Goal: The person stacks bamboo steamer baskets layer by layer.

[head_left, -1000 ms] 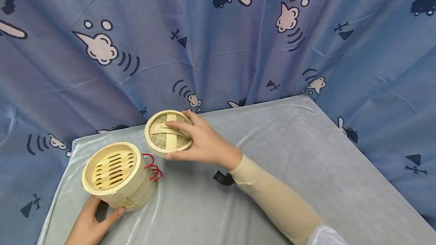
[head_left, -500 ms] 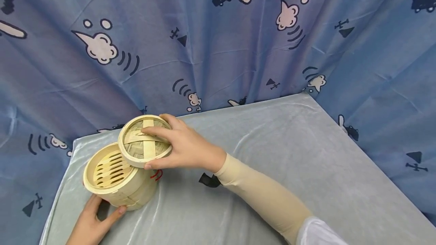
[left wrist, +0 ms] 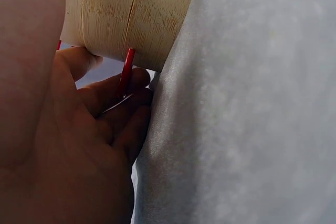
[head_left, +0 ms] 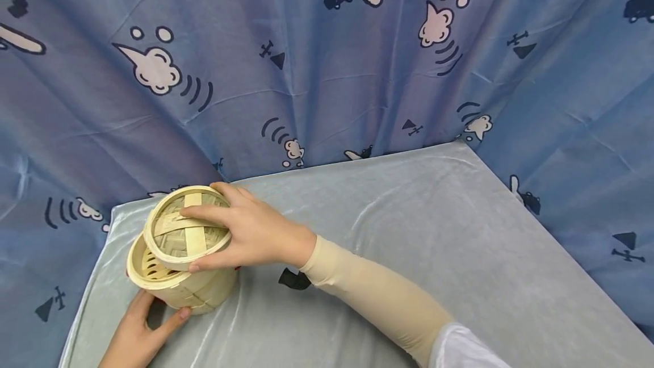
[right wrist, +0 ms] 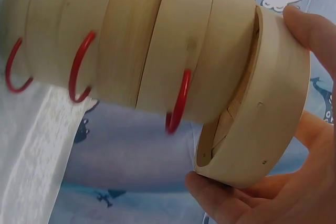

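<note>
On the cloth at the left stands a stack of round bamboo steamer baskets [head_left: 206, 291], its slatted inside partly showing. My left hand [head_left: 135, 331] holds the stack low on its near left side, thumb and fingers spread along the wall. My right hand [head_left: 260, 234] grips the woven bamboo lid [head_left: 195, 242] by its rim, a finger reaching across the crossed strips. The lid is tilted and overlaps much of the top basket. In the right wrist view the lid [right wrist: 268, 108] sits askew at the mouth of the steamer [right wrist: 131, 40], a gap showing along one side.
Red wire loops [right wrist: 181, 100] stick out from the stack's side. A grey cloth [head_left: 409, 243] covers the table. Behind it hangs a blue patterned curtain [head_left: 347, 84]. A black strap [head_left: 293, 280] shows beside the right wrist.
My right hand has carried the lid leftward and slightly down, from beside the steamer to over its opening. The left hand and the steamer have stayed in place.
</note>
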`<move>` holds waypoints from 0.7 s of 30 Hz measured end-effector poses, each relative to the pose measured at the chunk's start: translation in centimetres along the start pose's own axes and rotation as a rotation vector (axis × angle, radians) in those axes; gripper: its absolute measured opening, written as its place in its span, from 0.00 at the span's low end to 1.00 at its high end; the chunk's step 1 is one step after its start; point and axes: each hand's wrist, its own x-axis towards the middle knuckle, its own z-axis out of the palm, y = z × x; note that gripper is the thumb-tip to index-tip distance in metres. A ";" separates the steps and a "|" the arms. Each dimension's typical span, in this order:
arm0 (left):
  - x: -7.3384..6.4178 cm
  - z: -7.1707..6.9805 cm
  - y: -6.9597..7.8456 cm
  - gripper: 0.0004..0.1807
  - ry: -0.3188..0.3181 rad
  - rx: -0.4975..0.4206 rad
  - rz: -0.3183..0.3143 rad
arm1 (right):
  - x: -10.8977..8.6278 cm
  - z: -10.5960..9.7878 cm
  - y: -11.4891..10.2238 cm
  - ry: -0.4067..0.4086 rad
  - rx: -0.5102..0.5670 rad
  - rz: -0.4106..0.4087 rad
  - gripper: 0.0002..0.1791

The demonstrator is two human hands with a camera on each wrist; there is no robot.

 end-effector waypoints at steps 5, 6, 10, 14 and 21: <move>0.1 -0.2 0.0 0.48 -0.020 -0.009 -0.007 | 0.8 0.6 -1.1 -0.025 -0.024 -0.012 0.47; 0.1 -0.2 0.0 0.48 -0.028 -0.011 -0.013 | 0.9 0.6 -1.3 -0.030 -0.029 -0.014 0.47; 0.1 0.0 0.0 0.48 -0.037 -0.015 -0.017 | 1.3 0.9 -1.6 -0.043 -0.048 -0.016 0.47; 0.1 0.1 -0.1 0.47 -0.043 -0.028 -0.013 | 1.4 1.1 -1.9 -0.052 -0.058 -0.015 0.46; 0.1 -0.3 0.2 0.47 -0.048 -0.037 -0.033 | 2.0 1.1 -2.4 -0.072 -0.094 -0.023 0.46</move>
